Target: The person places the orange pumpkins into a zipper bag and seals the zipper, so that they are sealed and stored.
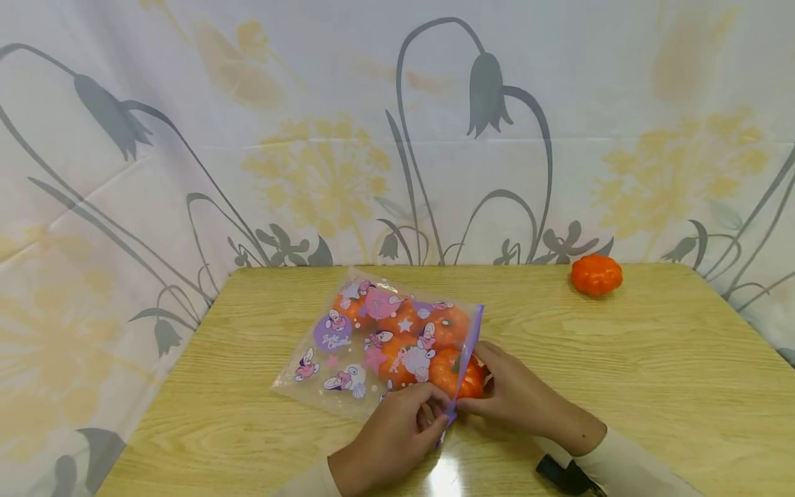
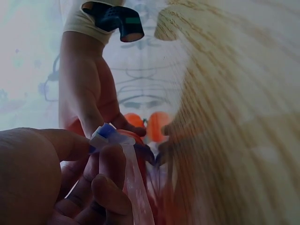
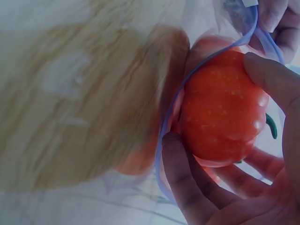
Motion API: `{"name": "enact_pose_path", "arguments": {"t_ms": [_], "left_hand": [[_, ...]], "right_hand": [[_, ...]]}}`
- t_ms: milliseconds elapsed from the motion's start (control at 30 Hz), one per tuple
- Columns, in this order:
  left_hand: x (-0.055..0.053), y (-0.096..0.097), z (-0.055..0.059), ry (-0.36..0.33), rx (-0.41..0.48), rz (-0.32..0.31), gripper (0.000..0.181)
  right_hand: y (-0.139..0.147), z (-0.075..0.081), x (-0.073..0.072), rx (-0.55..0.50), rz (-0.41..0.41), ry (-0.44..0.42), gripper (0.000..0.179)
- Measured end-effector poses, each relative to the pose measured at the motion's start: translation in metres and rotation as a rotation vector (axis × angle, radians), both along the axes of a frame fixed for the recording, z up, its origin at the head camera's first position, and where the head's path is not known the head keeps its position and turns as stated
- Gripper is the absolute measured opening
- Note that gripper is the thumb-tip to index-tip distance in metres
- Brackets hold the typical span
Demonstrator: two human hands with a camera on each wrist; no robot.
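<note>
A clear zip bag [image 1: 332,345] with a pink and purple cartoon print lies on the table, several orange pumpkins inside it. At its lower right corner my left hand [image 1: 400,431] pinches the purple zip edge between thumb and fingers. The zip's blue-and-white end [image 2: 103,136] shows between those fingertips in the left wrist view. My right hand [image 1: 515,390] holds a small glossy pumpkin [image 3: 225,108] with a green stem at the bag's mouth. Its thumb and fingers curve around the pumpkin, which sits partly within the purple rim [image 3: 171,110].
Another orange pumpkin [image 1: 596,275] sits near the back right edge of the wood-grain table [image 1: 652,359]. A flower-patterned cloth [image 1: 348,83] hangs behind and to the left. A black device [image 1: 562,475] is by the right wrist.
</note>
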State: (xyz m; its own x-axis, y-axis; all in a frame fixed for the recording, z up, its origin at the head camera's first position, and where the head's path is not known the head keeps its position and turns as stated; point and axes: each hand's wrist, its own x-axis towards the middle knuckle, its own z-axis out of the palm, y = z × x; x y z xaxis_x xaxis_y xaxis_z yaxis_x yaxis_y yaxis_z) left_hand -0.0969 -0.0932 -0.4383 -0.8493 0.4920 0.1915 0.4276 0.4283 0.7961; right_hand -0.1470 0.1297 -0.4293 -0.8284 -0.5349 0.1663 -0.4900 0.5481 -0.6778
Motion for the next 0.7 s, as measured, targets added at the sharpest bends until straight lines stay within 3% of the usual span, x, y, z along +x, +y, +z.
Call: {"name": "enact_pose_path", "arguments": {"t_ms": [133,233,467,700], "left_hand": [[-0.0007,0.0012,0.0000,0.003,0.006,-0.010,0.008],[-0.0011,0.0016,-0.0005,0.012,0.009,-0.011,0.007],[-0.0010,0.0021,-0.0015,0.023,-0.018,-0.001,0.010],[-0.0011,0.0013,-0.0011,0.031,-0.032,0.009,0.011]], "right_hand": [[-0.0022,-0.0010,-0.0018,-0.049,-0.012,-0.080,0.085],[-0.0030,-0.0022,-0.0022,-0.070,-0.019,-0.091,0.086],[-0.0034,-0.0049,-0.0009,-0.103,-0.036,-0.090,0.071],[-0.0020,-0.0058,-0.0022,-0.160,0.009,-0.128,0.073]]}}
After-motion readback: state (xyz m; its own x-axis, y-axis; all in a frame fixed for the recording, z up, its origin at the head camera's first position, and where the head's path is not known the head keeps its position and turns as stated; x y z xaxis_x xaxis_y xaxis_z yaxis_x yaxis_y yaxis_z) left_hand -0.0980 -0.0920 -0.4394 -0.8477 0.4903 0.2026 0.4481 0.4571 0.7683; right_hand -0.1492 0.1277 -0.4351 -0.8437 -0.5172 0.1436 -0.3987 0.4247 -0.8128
